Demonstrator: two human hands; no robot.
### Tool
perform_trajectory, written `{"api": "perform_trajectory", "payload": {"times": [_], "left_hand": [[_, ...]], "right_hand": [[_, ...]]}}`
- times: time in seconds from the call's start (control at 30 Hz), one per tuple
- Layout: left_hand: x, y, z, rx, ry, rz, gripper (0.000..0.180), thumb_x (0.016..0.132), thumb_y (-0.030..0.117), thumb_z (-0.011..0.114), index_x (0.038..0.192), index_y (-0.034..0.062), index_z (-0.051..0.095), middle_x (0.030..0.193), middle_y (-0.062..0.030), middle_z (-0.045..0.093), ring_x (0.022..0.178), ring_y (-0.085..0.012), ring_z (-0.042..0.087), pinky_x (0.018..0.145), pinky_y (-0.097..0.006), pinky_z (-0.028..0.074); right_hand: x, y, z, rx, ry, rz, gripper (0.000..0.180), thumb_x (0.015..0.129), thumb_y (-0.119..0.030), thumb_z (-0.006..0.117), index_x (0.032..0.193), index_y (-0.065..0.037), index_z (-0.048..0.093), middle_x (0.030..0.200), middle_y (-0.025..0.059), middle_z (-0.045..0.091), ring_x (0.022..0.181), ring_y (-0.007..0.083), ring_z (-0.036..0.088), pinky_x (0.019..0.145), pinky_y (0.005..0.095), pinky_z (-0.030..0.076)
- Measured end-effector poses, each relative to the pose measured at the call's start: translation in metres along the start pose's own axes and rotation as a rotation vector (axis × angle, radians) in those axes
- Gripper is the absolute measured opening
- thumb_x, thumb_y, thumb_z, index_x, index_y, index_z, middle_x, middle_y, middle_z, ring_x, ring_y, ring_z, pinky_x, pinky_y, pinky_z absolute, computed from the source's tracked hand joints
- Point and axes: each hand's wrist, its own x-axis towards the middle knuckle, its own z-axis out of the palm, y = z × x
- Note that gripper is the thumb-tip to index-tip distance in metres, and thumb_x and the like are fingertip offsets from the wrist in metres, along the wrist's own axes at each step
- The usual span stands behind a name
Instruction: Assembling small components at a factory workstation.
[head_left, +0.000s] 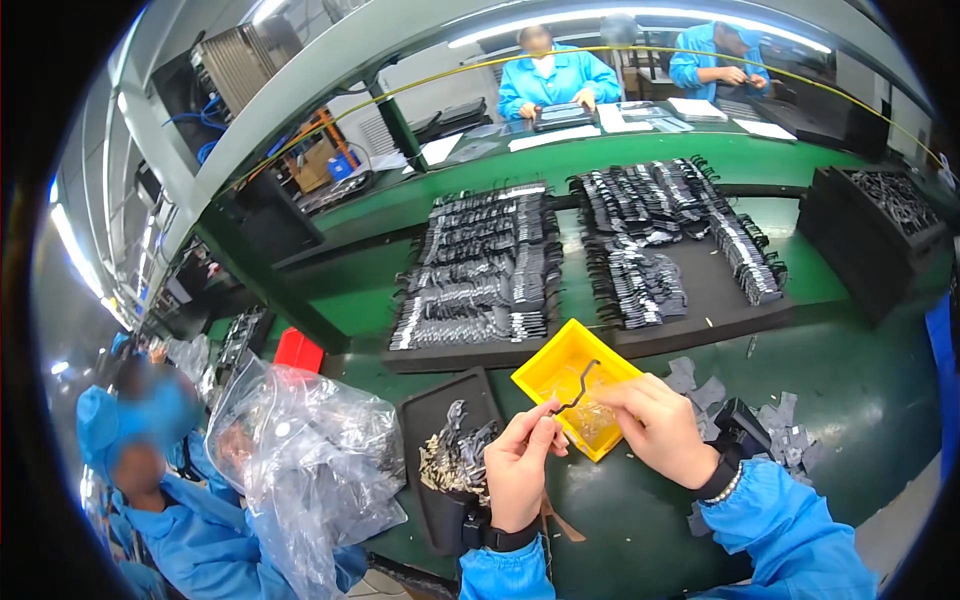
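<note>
My left hand (520,460) is closed in a pinch on the lower end of a thin black bent strip (588,378), like a short cable. The strip slants up and right over a yellow bin (541,372). Small clear pieces (597,428) lie in the bin. Over the bin's right side, my right hand (662,425) has its fingertips drawn together close to the strip; whatever they grip is too small to make out. Just left of my left hand is a black tray (418,420) with brass-coloured small parts (447,468) and grey pieces.
Two black foam trays (470,358) (725,255) carry rows of black parts. Grey flat pieces (790,430) lie right of my right hand. Clear plastic bags (325,440) and a red bin (298,351) are left. A black box (850,235) stands far right. Co-workers sit left and across.
</note>
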Motion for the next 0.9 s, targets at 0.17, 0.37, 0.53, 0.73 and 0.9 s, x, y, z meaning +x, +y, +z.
{"api": "perform_trajectory", "payload": {"times": [0.17,0.37,0.53,0.73,0.9], "left_hand": [[-0.002,-0.004,0.006,0.026,-0.018,-0.020,0.019,0.086,0.007,0.056,0.101,-0.0060,0.056,0.078,-0.0080,0.060,0.067,-0.0133,0.057,0.062,-0.024,0.047],[-0.007,-0.012,0.013,-0.009,-0.089,-0.042,0.012,0.083,0.001,0.058,0.094,-0.0050,0.057,0.083,-0.0095,0.062,0.069,-0.0118,0.059,0.064,-0.022,0.049],[-0.009,-0.011,0.015,0.025,-0.098,-0.002,0.013,0.084,0.001,0.057,0.096,-0.0047,0.058,0.086,-0.0096,0.063,0.074,-0.0117,0.060,0.069,-0.023,0.049],[-0.012,-0.016,0.021,0.325,0.028,0.214,0.014,0.081,0.000,0.060,0.095,-0.0033,0.059,0.086,-0.0102,0.064,0.076,-0.0124,0.062,0.069,-0.024,0.050],[-0.014,-0.016,0.022,0.680,-0.024,0.463,0.018,0.082,-0.004,0.057,0.099,-0.0044,0.051,0.088,-0.0098,0.061,0.079,-0.0126,0.060,0.072,-0.022,0.048]], "right_hand": [[-0.004,-0.011,-0.013,0.105,-0.045,0.031,0.014,0.073,-0.003,0.063,0.086,-0.006,0.062,0.080,0.0062,0.062,0.069,0.0230,0.061,0.059,0.0310,0.049],[-0.006,-0.014,-0.008,0.103,-0.059,-0.070,0.012,0.074,-0.008,0.065,0.085,-0.006,0.062,0.075,0.0055,0.060,0.067,0.0214,0.061,0.058,0.0301,0.048],[-0.006,-0.009,-0.009,0.115,-0.089,-0.045,0.014,0.072,-0.007,0.067,0.085,-0.004,0.063,0.079,0.0069,0.062,0.070,0.0217,0.062,0.060,0.0298,0.050],[-0.005,-0.009,-0.008,0.061,-0.086,-0.097,0.013,0.072,-0.010,0.066,0.084,-0.006,0.063,0.080,0.0049,0.061,0.069,0.0202,0.061,0.058,0.0292,0.049],[-0.005,-0.009,-0.010,0.023,-0.077,-0.134,0.013,0.071,-0.009,0.066,0.084,-0.006,0.063,0.079,0.0046,0.061,0.069,0.0202,0.062,0.058,0.0295,0.050]]}}
